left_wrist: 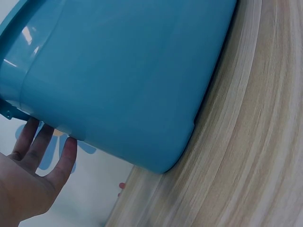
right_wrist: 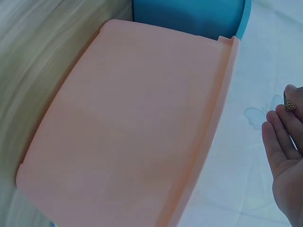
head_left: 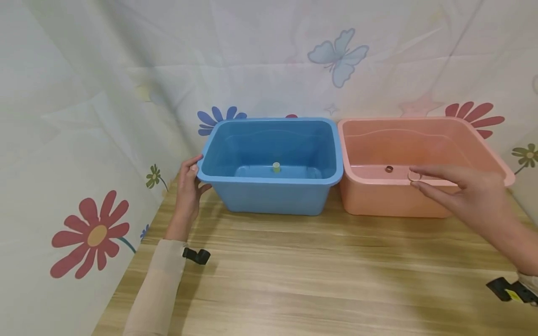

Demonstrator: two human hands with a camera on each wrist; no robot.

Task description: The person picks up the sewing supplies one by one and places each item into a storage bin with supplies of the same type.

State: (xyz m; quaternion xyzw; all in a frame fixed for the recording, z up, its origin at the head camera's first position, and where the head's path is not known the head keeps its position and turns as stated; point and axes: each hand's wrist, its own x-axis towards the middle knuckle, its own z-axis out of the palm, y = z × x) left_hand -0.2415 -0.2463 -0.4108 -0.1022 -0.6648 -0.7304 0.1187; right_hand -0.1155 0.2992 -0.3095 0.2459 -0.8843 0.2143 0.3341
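My right hand (head_left: 479, 196) is over the front rim of the pink tub (head_left: 416, 196), pinching a small ring (head_left: 414, 176) between thumb and fingertip. In the right wrist view the ring (right_wrist: 289, 106) shows a gold, textured face, and the other fingers are extended. A second, brownish ring (head_left: 389, 169) lies on the tub's floor. At the front left corner of the blue tub (head_left: 269, 196), my left hand (head_left: 189, 186) touches it just below the rim. The left wrist view has the spread, fairly straight fingers (left_wrist: 61, 165) against its wall. Inside the blue tub stands a small pale yellow-green cylinder (head_left: 276, 167).
Both tubs stand side by side at the back of a wood-grain table (head_left: 286, 270), their rims close together. Behind them hangs a white curtain (head_left: 260, 60) printed with flowers and a butterfly. Each wrist carries a small black camera (head_left: 197, 255).
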